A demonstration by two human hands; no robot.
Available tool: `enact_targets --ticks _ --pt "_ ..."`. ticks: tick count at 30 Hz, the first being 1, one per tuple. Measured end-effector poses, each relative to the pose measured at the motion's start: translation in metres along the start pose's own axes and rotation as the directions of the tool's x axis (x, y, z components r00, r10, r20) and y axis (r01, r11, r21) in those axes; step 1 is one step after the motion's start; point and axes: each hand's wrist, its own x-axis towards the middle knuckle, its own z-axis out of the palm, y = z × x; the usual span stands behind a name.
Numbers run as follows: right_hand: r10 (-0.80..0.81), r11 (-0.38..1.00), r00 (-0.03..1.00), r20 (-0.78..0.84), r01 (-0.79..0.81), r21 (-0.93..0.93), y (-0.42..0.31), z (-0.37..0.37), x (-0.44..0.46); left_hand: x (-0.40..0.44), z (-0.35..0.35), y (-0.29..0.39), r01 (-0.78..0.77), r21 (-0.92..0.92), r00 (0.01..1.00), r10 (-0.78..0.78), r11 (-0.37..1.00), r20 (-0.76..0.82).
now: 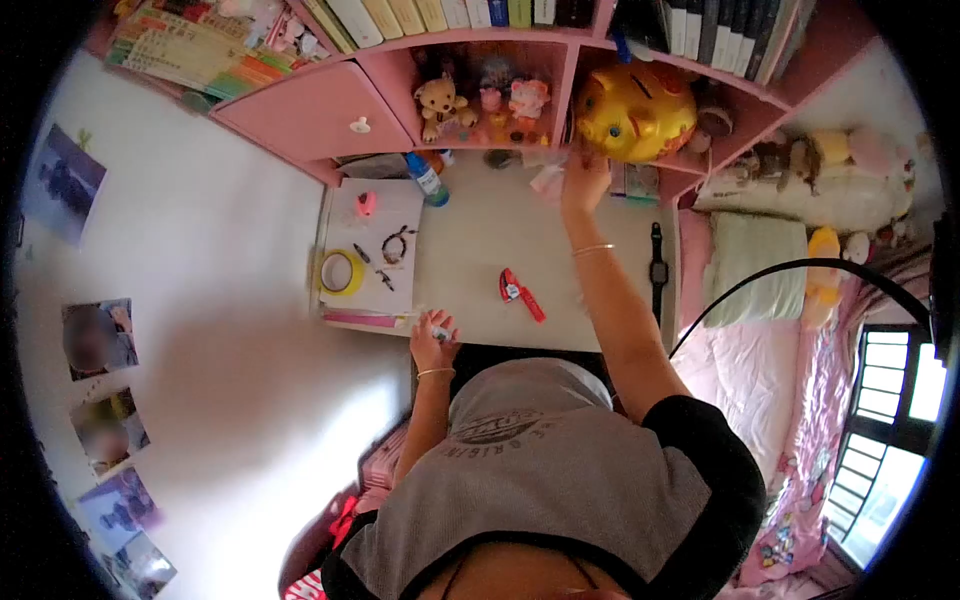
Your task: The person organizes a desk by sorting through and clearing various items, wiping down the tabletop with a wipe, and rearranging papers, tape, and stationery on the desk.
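My left hand (434,342) is at the front edge of the desk, palm up, its fingers curled around a small pale object (440,334) too small to name. My right hand (587,182) reaches to the back of the desk, at the shelf edge just below a golden piggy bank (638,110). Its fingertips are dark and blurred, so what they touch is unclear. Beside that hand lies a small pinkish-white packet (547,182). A red tool, perhaps a small stapler or cutter (521,294), rests on the desk between my arms.
On the left, white paper (390,215) carries a yellow tape roll (342,272), a beaded bracelet (398,244) and pens. A blue-labelled bottle (428,180) stands behind. A black watch (657,270) lies at the right edge. Pink shelves (480,38) overhang the back; a bed (745,370) adjoins.
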Motion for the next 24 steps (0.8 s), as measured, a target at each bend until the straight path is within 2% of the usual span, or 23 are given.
enact_targets --ticks 3,6,9,12,14,16,17,18,20,22,24 --pt "-0.100 0.994 0.992 -0.076 0.096 -0.059 0.004 0.003 0.001 0.003 -0.012 0.006 0.031 0.027 0.999 -0.031 0.999 -0.014" --pt "-0.022 0.990 1.000 -0.008 0.020 -0.142 -0.007 -0.006 -0.001 0.015 -0.023 0.002 0.041 0.109 0.998 -0.044 0.993 0.033" --pt "0.016 0.995 1.000 0.023 -0.014 -0.095 -0.023 -0.013 -0.005 0.028 -0.021 0.000 0.037 0.162 0.993 -0.055 0.986 0.109" --pt "-0.005 0.979 1.000 0.029 0.010 -0.204 -0.009 -0.015 -0.008 0.035 -0.007 0.002 0.028 0.223 0.980 -0.071 0.974 0.188" --pt "-0.095 0.992 0.995 -0.043 0.091 -0.087 0.002 -0.021 -0.019 0.029 0.010 0.002 0.010 0.275 0.966 -0.080 0.961 0.246" --pt "-0.173 0.985 0.981 -0.093 0.173 -0.008 0.008 -0.028 -0.026 0.032 0.021 -0.004 0.059 0.292 0.934 -0.157 0.954 0.322" --pt "-0.200 0.979 0.974 -0.106 0.203 0.011 0.005 -0.033 -0.031 0.033 0.025 -0.006 0.083 0.305 0.914 -0.194 0.949 0.355" --pt "-0.223 0.973 0.968 -0.119 0.228 0.030 0.001 -0.040 -0.036 0.035 0.032 -0.006 0.086 0.322 0.853 -0.236 0.943 0.465" --pt "-0.189 0.981 0.980 -0.062 0.192 0.036 -0.010 -0.059 -0.042 0.043 0.057 -0.006 0.086 0.358 0.684 -0.316 0.930 0.657" --pt "-0.171 0.983 0.985 -0.038 0.173 0.058 -0.016 -0.073 -0.048 0.005 0.122 0.014 0.204 0.315 0.698 -0.363 0.927 0.618" --pt "-0.167 0.980 0.985 -0.044 0.171 0.101 -0.018 -0.082 -0.053 0.020 0.161 0.009 0.205 0.266 0.535 -0.336 0.942 0.775"
